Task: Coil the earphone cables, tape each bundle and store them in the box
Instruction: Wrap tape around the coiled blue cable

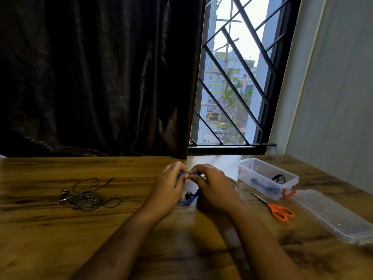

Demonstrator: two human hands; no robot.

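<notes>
Two hands meet mid-table near the far edge (121, 229). Left hand (167, 184) and right hand (212, 186) curl their fingers round the coiled blue earphone cable (189, 199), pinching a pale tape strip (188, 171) at its top. Grey earphones (88, 196) lie tangled toward the left edge. Open box (266, 178), scissors (276, 209) and lid (333, 215) sit toward the right edge.

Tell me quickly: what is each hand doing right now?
Left hand: closed, pinching the blue earphone bundle.
Right hand: closed, pinching the same bundle at its top, by a pale strip, likely tape.
</notes>
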